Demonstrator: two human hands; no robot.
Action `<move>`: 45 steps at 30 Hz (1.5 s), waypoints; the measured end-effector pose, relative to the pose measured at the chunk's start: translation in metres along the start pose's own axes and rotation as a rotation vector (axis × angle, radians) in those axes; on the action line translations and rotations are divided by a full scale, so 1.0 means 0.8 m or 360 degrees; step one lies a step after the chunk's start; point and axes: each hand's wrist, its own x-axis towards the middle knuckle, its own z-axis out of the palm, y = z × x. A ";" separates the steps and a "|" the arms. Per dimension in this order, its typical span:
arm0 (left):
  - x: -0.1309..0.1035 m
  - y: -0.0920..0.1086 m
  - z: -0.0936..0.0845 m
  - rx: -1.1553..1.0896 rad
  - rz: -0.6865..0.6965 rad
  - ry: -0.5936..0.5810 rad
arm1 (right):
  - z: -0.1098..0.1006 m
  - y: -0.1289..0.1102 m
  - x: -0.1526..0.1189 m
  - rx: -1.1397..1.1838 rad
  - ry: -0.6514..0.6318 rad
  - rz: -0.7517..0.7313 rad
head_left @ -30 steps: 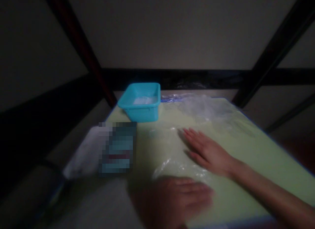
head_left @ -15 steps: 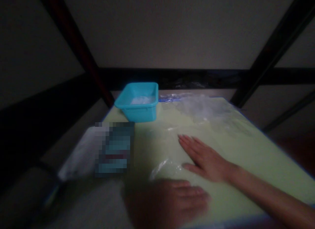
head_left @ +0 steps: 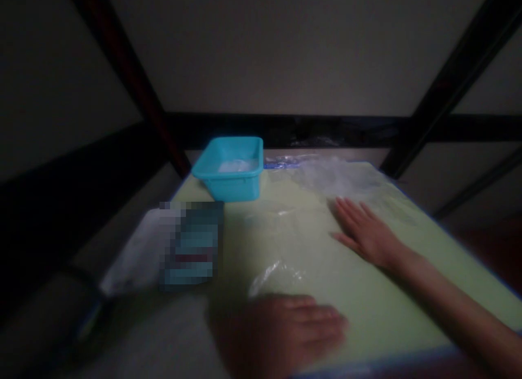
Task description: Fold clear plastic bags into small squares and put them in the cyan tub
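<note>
A thin clear plastic sheet or bag (head_left: 277, 273) lies on the pale yellow-green tabletop (head_left: 379, 308), its outline hard to make out apart from a few shiny creases. At the near edge of it, my left hand (head_left: 285, 333) rests palm down, fingers stretched toward the right, slightly blurred. Farther off on the right side, my right hand (head_left: 369, 235) is open with its fingers extended and thumb apart, low over or touching the surface. Neither hand grips anything. Just beyond the right fingertips lies a heap of crumpled clear plastic (head_left: 338, 175).
A turquoise plastic tub (head_left: 236, 188) with something whitish inside stands at the back left. Left of my hands lie a blurred-out dark teal item (head_left: 193, 248) and a white bag or sheet (head_left: 136, 254). Dark bars and a wall rise behind the table.
My right hand has slid away from me and to the right, toward the crumpled plastic. My left hand stays in nearly the same place.
</note>
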 end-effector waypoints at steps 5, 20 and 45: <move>0.001 0.003 -0.002 -0.0005 0.0014 0.0077 | -0.007 0.015 0.000 0.0016 -0.0024 0.0113; 0.001 0.001 0.009 0.0038 0.0018 0.0203 | -0.028 -0.087 0.016 0.0697 -0.0310 -0.0464; -0.008 -0.019 0.015 0.0326 -0.0565 0.1055 | -0.018 -0.021 0.025 0.0713 -0.0169 -0.0036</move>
